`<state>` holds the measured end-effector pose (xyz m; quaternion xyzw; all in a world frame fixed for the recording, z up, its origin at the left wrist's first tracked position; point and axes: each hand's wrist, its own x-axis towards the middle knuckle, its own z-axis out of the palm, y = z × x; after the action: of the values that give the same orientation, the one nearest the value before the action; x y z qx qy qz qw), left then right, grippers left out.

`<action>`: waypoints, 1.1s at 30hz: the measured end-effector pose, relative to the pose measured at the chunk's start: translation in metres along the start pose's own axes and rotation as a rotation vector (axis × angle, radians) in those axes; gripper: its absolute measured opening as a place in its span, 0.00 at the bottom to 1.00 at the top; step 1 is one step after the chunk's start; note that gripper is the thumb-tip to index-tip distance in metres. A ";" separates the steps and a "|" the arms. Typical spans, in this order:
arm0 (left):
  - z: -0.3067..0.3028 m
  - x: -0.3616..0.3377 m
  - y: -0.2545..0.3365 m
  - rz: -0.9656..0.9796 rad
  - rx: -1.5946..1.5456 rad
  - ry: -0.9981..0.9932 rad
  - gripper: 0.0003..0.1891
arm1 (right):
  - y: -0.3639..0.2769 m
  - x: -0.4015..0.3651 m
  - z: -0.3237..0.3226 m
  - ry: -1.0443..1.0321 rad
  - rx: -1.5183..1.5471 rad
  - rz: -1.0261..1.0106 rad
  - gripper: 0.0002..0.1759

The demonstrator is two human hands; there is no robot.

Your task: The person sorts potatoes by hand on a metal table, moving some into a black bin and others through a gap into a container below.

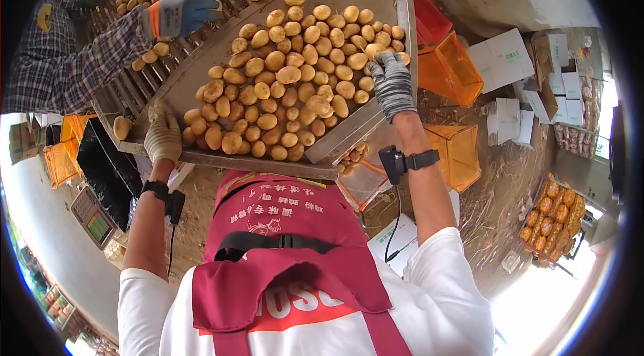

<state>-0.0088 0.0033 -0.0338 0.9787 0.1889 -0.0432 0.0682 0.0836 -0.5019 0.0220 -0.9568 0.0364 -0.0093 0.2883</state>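
Observation:
Many yellow-brown potatoes (288, 75) lie spread over a metal sorting tray (201, 78). My left hand (163, 133), in a pale knitted glove, rests on the near left rim with its fingers stretched out. Close beside it sits a single potato (123, 128). At the tray's right side, my right hand (392, 86) wears a grey striped glove, its fingers bent round a potato (374, 51) at the pile's edge. The undersides of its fingers are hidden. Near the tray's narrow outlet, more potatoes (353, 157) show in a bag below.
A co-worker's blue-and-orange gloved hand (182, 17) reaches over the roller conveyor (124, 91) at left. Orange crates (451, 73) stand to the right, near white cartons (502, 60). Bagged potatoes (553, 218) are stacked further right. A scale (95, 217) stands at lower left.

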 end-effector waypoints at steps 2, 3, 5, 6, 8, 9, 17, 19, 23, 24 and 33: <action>-0.005 -0.002 0.005 -0.005 -0.017 -0.022 0.28 | -0.002 0.001 -0.010 0.038 -0.173 -0.053 0.10; -0.009 -0.002 0.008 -0.025 -0.036 -0.042 0.28 | 0.003 0.002 -0.007 0.090 -0.113 -0.056 0.09; -0.017 -0.002 0.012 -0.038 -0.033 -0.066 0.28 | 0.013 0.009 0.005 0.140 -0.053 -0.063 0.08; -0.017 -0.003 0.014 -0.054 -0.031 -0.092 0.29 | 0.016 0.014 0.011 0.068 0.163 0.035 0.06; 0.001 0.000 0.002 -0.016 -0.020 -0.026 0.29 | 0.011 0.019 0.015 -0.014 0.378 0.130 0.04; 0.000 0.001 0.001 0.025 -0.003 0.044 0.29 | -0.005 0.019 0.009 -0.053 0.612 0.209 0.03; -0.030 -0.004 0.025 -0.173 -0.046 -0.160 0.30 | -0.009 0.030 0.083 -0.039 0.279 0.156 0.13; -0.033 -0.003 0.026 -0.177 -0.031 -0.196 0.31 | -0.009 0.030 0.095 -0.091 0.217 0.143 0.15; -0.028 -0.002 0.022 -0.132 -0.001 -0.139 0.32 | -0.055 0.039 0.086 -0.101 -0.228 -0.174 0.21; -0.033 -0.003 0.025 -0.142 -0.002 -0.169 0.32 | -0.059 0.043 0.091 -0.103 -0.222 -0.171 0.21; -0.018 -0.003 0.014 -0.082 0.038 -0.118 0.31 | -0.020 0.088 0.062 0.004 -0.284 -0.260 0.19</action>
<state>-0.0050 -0.0082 -0.0137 0.9669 0.2238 -0.1072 0.0587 0.1747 -0.4572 -0.0189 -0.9845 -0.0859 -0.0430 0.1467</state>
